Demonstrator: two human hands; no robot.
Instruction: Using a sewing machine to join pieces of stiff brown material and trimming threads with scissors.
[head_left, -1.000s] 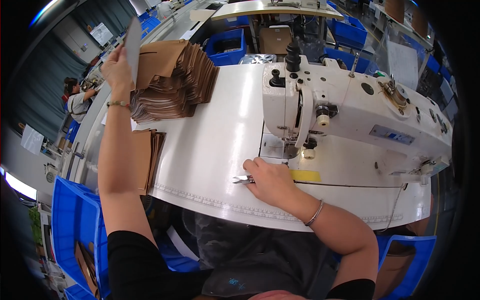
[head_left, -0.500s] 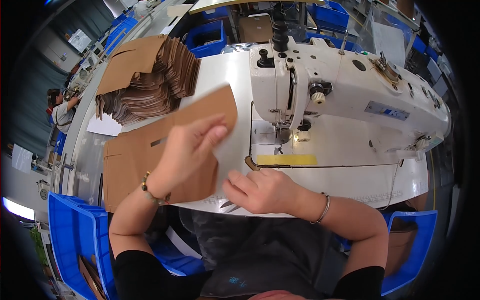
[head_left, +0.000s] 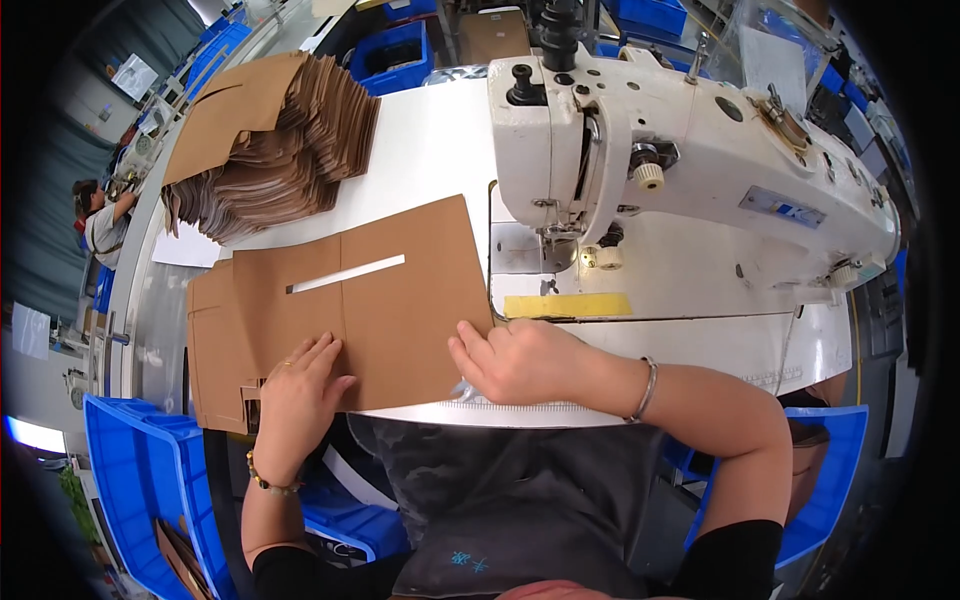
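Note:
A brown leather-like panel (head_left: 400, 325) with a long narrow slot lies opened out at the table's front left, over another brown piece (head_left: 212, 345) at its left end. My left hand (head_left: 305, 395) rests on its lower left part, fingers stretched out. At the panel's right edge, my right hand (head_left: 520, 362) is closed with its fingertips touching the material. Pointed metal snips (head_left: 463, 389) poke out below those fingers; their handle is hidden in the palm. The white sewing machine (head_left: 690, 150) stands to the right, its needle area (head_left: 553, 250) beyond my right hand.
Behind the panel sits a tall stack of brown pieces (head_left: 270, 150). Yellow tape (head_left: 567, 305) marks the machine bed. Blue bins (head_left: 145, 480) stand at both sides below the table. A person (head_left: 105, 220) works at the far left.
My left hand has come down and left, and the panel part it held raised now lies flat with its slot showing. My right hand has moved slightly up to the panel's edge.

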